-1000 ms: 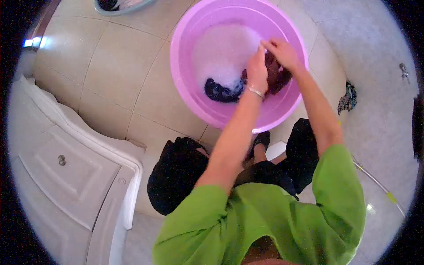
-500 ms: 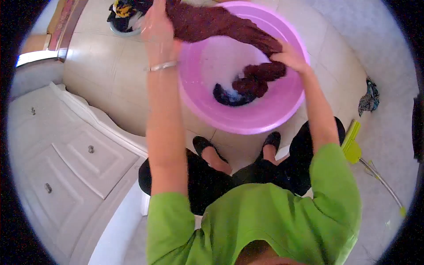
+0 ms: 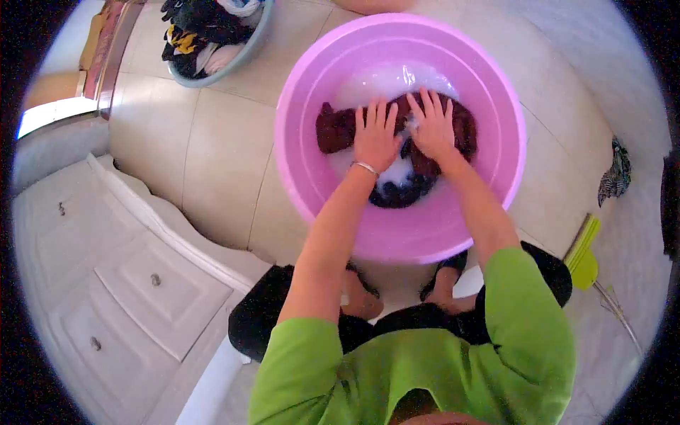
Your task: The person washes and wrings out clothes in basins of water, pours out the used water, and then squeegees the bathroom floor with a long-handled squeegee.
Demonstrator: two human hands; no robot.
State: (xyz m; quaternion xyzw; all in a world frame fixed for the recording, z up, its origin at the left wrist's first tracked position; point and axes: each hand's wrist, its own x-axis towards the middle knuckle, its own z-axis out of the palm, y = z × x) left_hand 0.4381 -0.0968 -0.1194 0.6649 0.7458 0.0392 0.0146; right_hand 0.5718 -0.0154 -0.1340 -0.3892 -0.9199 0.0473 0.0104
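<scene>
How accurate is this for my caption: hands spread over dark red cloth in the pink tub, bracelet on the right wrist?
No: the head view shows the bracelet at the wrist of the left hand, not the right hand. The dark red cloth and pink tub are correct.

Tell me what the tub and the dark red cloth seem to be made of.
Tub: probably plastic, smooth with a slight sheen; its uniform pink and moulded ring suggest it. Cloth: seemingly soft textile, matte, judging by its folds; the fibre cannot be told.
</scene>
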